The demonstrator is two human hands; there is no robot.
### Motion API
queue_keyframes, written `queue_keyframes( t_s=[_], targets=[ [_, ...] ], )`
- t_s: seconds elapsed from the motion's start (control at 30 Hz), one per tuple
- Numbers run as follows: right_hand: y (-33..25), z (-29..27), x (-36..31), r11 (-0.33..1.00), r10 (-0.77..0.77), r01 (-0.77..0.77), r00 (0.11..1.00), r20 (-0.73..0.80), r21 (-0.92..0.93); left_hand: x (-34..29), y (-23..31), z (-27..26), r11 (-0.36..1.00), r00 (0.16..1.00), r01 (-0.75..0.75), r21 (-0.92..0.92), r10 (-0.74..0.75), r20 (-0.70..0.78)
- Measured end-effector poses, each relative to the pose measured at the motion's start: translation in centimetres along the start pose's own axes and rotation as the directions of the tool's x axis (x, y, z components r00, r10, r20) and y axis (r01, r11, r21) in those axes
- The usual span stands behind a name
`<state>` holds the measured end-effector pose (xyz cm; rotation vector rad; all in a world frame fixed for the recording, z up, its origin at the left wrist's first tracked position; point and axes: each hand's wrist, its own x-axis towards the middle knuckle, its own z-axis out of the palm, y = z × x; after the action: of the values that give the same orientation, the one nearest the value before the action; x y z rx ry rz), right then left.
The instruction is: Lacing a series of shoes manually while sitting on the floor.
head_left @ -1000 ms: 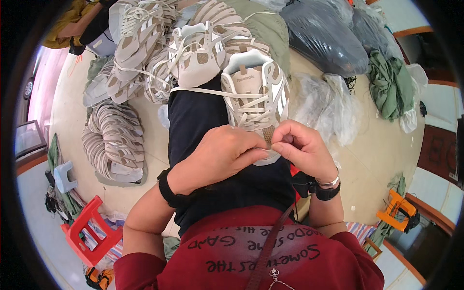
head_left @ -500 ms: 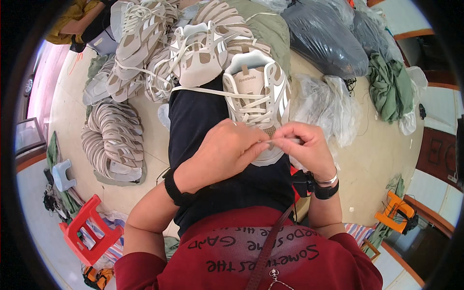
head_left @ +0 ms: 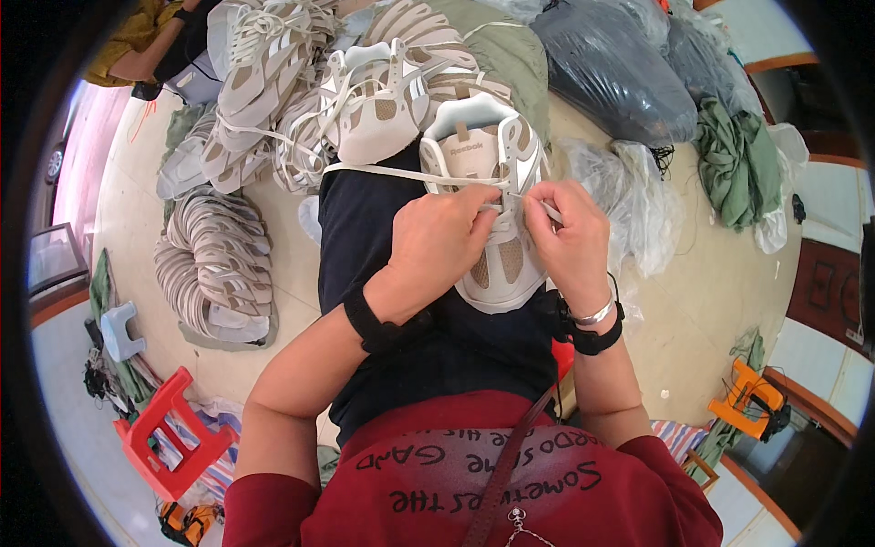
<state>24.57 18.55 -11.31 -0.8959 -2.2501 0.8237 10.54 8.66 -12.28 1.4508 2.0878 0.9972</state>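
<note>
A beige-and-white shoe upper (head_left: pixel 488 278) lies across my dark-trousered legs, toe toward me, with its tongue and collar at the far end. A cream shoelace (head_left: pixel 378 170) is partly threaded through it, one stretch running left across my thigh. My left hand (head_left: pixel 442 242) pinches the lace over the left side of the eyelet rows. On the other side, my right hand (head_left: pixel 574 242) is closed, a lace end showing between thumb and finger. The two hands are slightly apart, hiding the lower eyelets. Another laced upper (head_left: pixel 378 114) sits just beyond, to the left.
Several stacked uppers (head_left: pixel 223 264) rest on the floor at left, with more piled behind. Dark plastic sacks (head_left: pixel 620 73) and crumpled clear plastic (head_left: pixel 629 201) lie at right. A red stool (head_left: pixel 173 433) and an orange stool (head_left: pixel 749 397) stand nearby. Someone's arm (head_left: pixel 150 50) shows at far left.
Both hands have moved up the upper, away from its toe and toward the tongue. Previously nearly touching over the toe, they are now farther apart. The toe is more exposed.
</note>
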Motion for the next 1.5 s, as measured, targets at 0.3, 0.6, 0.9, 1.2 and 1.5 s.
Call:
queue_keyframes(
  t_s=[0.3, 0.6, 0.9, 1.2, 1.5],
  targets=[
    [-0.1, 0.0, 0.7, 0.984, -0.078, 0.085, 0.996, 0.05, -0.158, -0.1, -0.2, 0.8, 0.979, 0.997, 0.06, -0.193, -0.068, -0.038],
    [2.2, -0.2, 1.5, 0.938, 0.211, -0.285, 0.921, 0.328, 0.197, -0.2, -0.4, 1.3, 0.986, 0.994, 0.054, -0.159, -0.067, -0.08],
    [3.6, -0.2, 2.0, 0.785, 0.227, -0.438, 0.861, 0.456, 0.437, -0.6, -0.4, 2.4, 0.999, 0.977, -0.021, -0.042, 0.011, -0.215],
    [2.7, 0.6, 1.9, 0.986, -0.047, 0.011, 0.976, 0.213, 0.166, 0.0, -0.4, 2.5, 0.998, 0.974, -0.003, -0.069, -0.012, -0.226],
    [3.8, 1.2, 1.0, 0.723, 0.303, -0.459, 0.882, 0.361, 0.515, 0.9, 0.2, 2.2, 0.995, 0.988, 0.037, 0.089, -0.023, -0.153]
  ],
)
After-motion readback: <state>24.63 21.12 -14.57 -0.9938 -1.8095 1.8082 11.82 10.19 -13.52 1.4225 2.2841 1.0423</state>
